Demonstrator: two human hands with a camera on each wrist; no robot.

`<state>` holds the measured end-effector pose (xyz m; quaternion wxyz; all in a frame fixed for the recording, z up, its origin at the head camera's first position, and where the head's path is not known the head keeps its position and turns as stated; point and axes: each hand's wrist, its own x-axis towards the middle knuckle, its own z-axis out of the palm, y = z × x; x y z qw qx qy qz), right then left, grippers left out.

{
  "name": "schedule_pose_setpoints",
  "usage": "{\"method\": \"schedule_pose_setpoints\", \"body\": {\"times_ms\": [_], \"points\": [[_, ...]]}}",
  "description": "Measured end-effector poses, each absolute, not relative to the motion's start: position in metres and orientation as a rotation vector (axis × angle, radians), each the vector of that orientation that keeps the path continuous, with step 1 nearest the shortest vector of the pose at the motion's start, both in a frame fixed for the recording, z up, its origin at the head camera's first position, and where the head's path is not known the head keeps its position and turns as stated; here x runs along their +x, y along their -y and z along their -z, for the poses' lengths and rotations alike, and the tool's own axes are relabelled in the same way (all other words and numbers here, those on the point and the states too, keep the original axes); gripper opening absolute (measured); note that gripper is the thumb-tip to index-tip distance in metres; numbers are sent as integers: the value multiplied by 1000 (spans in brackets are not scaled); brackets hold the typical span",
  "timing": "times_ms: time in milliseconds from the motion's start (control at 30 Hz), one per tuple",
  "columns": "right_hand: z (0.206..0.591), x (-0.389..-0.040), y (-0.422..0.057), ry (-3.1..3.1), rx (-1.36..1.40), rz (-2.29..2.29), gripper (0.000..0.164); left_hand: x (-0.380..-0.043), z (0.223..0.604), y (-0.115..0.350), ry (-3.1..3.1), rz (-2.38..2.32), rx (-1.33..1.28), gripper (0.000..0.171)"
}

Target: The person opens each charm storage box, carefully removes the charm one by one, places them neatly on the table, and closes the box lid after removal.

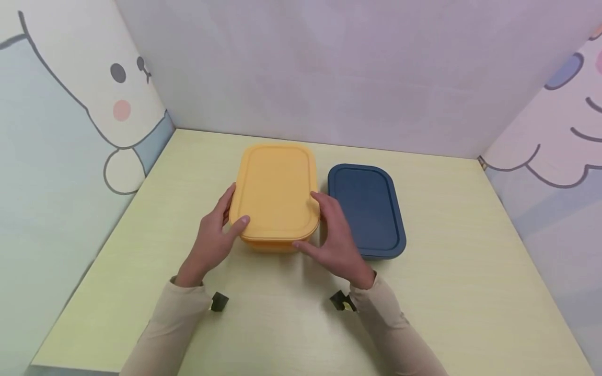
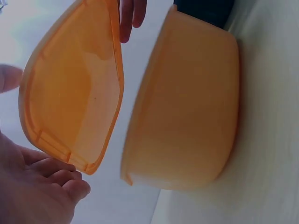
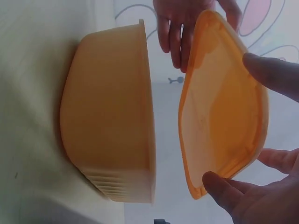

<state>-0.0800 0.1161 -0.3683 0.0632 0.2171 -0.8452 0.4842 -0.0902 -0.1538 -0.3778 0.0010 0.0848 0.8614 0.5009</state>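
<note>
My left hand (image 1: pixel 212 241) grips the left side of a yellow plastic lid (image 1: pixel 277 190), thumb over its near left corner and fingers along the edge. The right hand (image 1: pixel 337 244) holds the opposite edge near its front corner. Both wrist views show the lid's ribbed underside, tilted and apart from the yellow food container (image 2: pixel 187 98), with a gap between them. That container stands upright on the table below; in the head view the lid hides nearly all of it. Its inside is hidden.
A rectangular container with a dark blue lid (image 1: pixel 367 209) stands on the table (image 1: pixel 461 282) just right of the yellow one, close to my right hand. Behind the table rises a pale wall (image 1: pixel 329 73), with cartoon-printed panels (image 1: pixel 70 198) on the sides.
</note>
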Motion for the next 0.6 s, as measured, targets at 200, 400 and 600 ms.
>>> {"method": "schedule_pose_setpoints", "body": {"times_ms": [200, 400, 600], "points": [[363, -78, -118, 2462, 690, -1434, 97, -85, 368, 155, -2738, -1648, 298, 59], [357, -77, -118, 2353, 676, -1401, 89, -79, 363, 157, -2813, -1695, 377, 52], [355, -76, -117, 2250, 677, -1325, 93, -77, 364, 156, -2937, -1747, 511, 52]]}}
